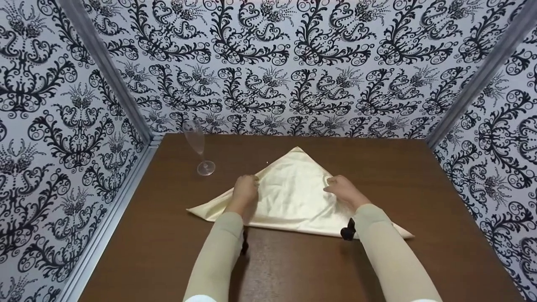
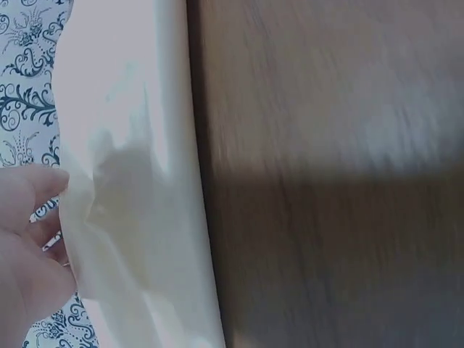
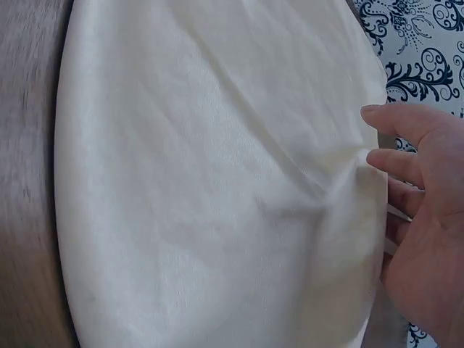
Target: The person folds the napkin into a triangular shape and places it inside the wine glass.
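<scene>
A cream satin cloth napkin (image 1: 289, 188), folded into a triangle, lies on the brown table with its point away from me and its long folded edge towards me. My left hand (image 1: 245, 191) pinches its left slanting side; in the left wrist view the thumb (image 2: 54, 180) is at the cloth's edge, the other fingers partly hidden behind it. Across from it, my right hand (image 1: 346, 191) grips the right slanting side. Creases in the cloth run together at the right fingertips (image 3: 373, 158) in the right wrist view.
A clear stemmed glass (image 1: 201, 151) stands upright at the table's back left, beyond my left hand. Patterned black-and-white walls (image 1: 260, 63) enclose the table (image 1: 293, 268) at the back and sides, with grey metal posts (image 1: 111, 63) at the corners.
</scene>
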The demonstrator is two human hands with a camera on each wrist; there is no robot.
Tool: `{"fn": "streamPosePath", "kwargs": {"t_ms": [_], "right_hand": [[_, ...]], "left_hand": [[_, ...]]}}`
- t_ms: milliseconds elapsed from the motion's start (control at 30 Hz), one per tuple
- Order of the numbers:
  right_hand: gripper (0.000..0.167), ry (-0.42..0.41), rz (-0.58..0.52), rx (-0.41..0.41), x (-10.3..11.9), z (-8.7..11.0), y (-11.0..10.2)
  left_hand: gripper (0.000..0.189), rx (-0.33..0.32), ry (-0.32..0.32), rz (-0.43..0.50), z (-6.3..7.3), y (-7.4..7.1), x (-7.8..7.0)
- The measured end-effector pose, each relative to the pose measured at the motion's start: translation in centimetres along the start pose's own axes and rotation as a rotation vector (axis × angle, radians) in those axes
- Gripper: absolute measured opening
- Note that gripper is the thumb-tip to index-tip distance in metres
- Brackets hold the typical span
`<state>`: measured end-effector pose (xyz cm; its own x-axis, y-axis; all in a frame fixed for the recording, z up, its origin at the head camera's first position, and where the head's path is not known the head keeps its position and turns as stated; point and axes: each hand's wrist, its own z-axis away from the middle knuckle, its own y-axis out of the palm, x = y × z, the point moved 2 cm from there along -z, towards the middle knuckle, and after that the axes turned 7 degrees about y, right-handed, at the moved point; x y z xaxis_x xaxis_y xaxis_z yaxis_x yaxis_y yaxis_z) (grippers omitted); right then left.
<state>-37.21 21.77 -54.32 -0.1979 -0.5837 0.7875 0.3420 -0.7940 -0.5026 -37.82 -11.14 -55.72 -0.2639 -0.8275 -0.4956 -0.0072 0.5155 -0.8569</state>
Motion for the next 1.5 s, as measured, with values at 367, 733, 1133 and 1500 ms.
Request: {"fn": "streamPosePath", "kwargs": {"t_ms": [367, 733, 1133, 1500], "right_hand": [[0.066, -0.203, 0.271, -0.062, 0.5, -1.4, 0.4], [0.081, -0.207, 0.356, -0.276, -0.2, -2.0, -0.3], [0.074, -0.097, 0.568, -0.13, -0.1, -1.5, 0.7], [0.072, -0.089, 0.65, -0.02, -1.0, 0.6, 0.8]], "left_hand": [[0.021, -0.066, 0.167, -0.114, -0.1, 0.3, -1.0], [0.052, -0.153, 0.191, -0.216, -0.4, -0.5, -1.4], [0.036, 0.033, 0.064, -0.172, -0.5, 0.8, -1.3], [0.054, 0.191, 0.08, -0.276, 1.8, 1.1, -0.7]]}}
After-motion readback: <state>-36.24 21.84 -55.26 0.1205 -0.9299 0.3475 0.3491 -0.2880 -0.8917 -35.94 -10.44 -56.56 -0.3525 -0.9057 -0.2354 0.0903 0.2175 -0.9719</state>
